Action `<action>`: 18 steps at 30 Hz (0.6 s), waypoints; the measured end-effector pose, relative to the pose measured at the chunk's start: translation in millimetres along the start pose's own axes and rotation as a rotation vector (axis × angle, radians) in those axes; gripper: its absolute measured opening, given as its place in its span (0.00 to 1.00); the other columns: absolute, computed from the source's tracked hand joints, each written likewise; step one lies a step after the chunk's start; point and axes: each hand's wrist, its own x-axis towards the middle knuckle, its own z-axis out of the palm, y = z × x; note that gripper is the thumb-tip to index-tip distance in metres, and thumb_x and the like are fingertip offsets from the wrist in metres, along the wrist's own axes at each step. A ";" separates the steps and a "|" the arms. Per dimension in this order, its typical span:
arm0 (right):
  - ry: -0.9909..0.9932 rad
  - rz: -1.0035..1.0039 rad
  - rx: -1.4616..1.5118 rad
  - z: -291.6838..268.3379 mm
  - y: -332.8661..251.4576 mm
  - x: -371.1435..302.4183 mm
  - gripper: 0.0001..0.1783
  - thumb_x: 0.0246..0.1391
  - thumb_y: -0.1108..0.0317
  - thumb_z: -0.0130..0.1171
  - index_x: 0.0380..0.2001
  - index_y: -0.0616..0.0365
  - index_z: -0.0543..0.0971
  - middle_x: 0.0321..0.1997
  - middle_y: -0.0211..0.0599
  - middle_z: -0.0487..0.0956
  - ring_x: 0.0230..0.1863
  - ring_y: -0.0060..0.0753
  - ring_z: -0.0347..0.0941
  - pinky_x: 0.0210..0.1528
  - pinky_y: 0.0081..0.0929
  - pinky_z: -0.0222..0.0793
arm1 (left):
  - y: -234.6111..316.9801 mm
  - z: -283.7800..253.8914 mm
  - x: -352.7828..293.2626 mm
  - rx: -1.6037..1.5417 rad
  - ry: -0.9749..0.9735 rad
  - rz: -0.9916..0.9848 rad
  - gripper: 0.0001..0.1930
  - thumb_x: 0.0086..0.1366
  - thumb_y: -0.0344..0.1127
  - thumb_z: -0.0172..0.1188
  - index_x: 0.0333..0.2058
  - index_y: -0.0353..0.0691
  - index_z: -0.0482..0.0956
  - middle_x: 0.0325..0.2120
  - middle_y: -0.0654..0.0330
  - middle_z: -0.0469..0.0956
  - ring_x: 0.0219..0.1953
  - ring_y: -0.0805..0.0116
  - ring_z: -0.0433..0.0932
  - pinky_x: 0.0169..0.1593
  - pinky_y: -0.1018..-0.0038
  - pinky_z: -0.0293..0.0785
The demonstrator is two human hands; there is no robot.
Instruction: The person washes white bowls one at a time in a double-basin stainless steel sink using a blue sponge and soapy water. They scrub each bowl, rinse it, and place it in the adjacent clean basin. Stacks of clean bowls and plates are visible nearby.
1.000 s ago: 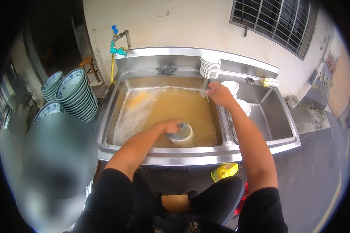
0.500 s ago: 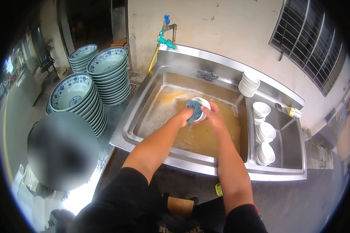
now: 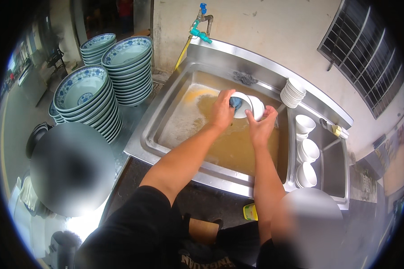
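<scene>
Over the sink's cloudy brown water [image 3: 231, 152], two small white bowls are tilted side by side between my hands. My left hand [image 3: 222, 111] grips the rim of the left white bowl [image 3: 241, 113], with a blue-grey cloth [image 3: 234, 102] bunched inside against the fingers. Curled round the right white bowl [image 3: 257, 107] is my right hand [image 3: 261, 127], its thumb near the gap between the two. Whether the bowls touch is hard to tell.
Tall stacks of blue-patterned bowls [image 3: 83, 96] stand left of the steel sink [image 3: 197, 171]. Small white dishes [image 3: 293, 93] are stacked on the divider, and white bowls [image 3: 307, 151] line the right basin. A teal tap [image 3: 200, 34] and a dark scourer [image 3: 245, 78] are behind.
A second white bowl now shows in my right hand beside the first. Both hands have risen slightly, and the right has moved to the right. The view has shifted a little.
</scene>
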 end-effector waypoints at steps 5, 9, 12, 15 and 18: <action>-0.070 0.397 0.140 -2.0 26.5 9.1 0.24 0.59 0.57 0.67 0.48 0.63 0.71 0.43 0.43 0.77 0.41 0.37 0.75 0.43 0.36 0.74 | -39.9 -1.4 12.9 -0.059 0.144 -0.454 0.23 0.59 0.20 0.56 0.54 0.38 0.68 0.50 0.44 0.75 0.51 0.44 0.77 0.53 0.62 0.73; -0.315 0.783 0.280 -7.4 70.2 8.5 0.21 0.66 0.62 0.56 0.54 0.69 0.70 0.48 0.50 0.78 0.43 0.45 0.82 0.34 0.37 0.85 | -73.1 6.7 9.4 -0.883 0.226 -1.127 0.21 0.67 0.22 0.49 0.59 0.40 0.67 0.50 0.49 0.77 0.44 0.52 0.81 0.40 0.50 0.82; -0.512 0.803 0.117 -13.6 106.7 4.8 0.22 0.66 0.68 0.53 0.57 0.70 0.70 0.48 0.52 0.79 0.38 0.49 0.83 0.30 0.40 0.86 | -112.8 35.0 1.9 -0.955 0.269 -1.194 0.22 0.68 0.22 0.45 0.60 0.39 0.66 0.51 0.49 0.76 0.42 0.51 0.82 0.35 0.51 0.84; -0.684 0.748 0.152 27.3 61.0 0.4 0.22 0.63 0.72 0.53 0.58 0.68 0.70 0.49 0.54 0.79 0.36 0.48 0.83 0.27 0.38 0.86 | -220.6 -8.2 15.4 -0.991 0.528 -1.127 0.24 0.69 0.23 0.47 0.63 0.39 0.63 0.56 0.49 0.72 0.49 0.52 0.80 0.42 0.54 0.85; -0.659 0.710 0.114 25.7 60.6 -5.2 0.20 0.63 0.72 0.52 0.57 0.68 0.71 0.49 0.55 0.79 0.35 0.49 0.83 0.25 0.37 0.85 | -212.8 -3.7 10.0 -0.904 0.595 -1.192 0.21 0.69 0.22 0.46 0.61 0.39 0.65 0.55 0.52 0.73 0.49 0.56 0.79 0.41 0.59 0.85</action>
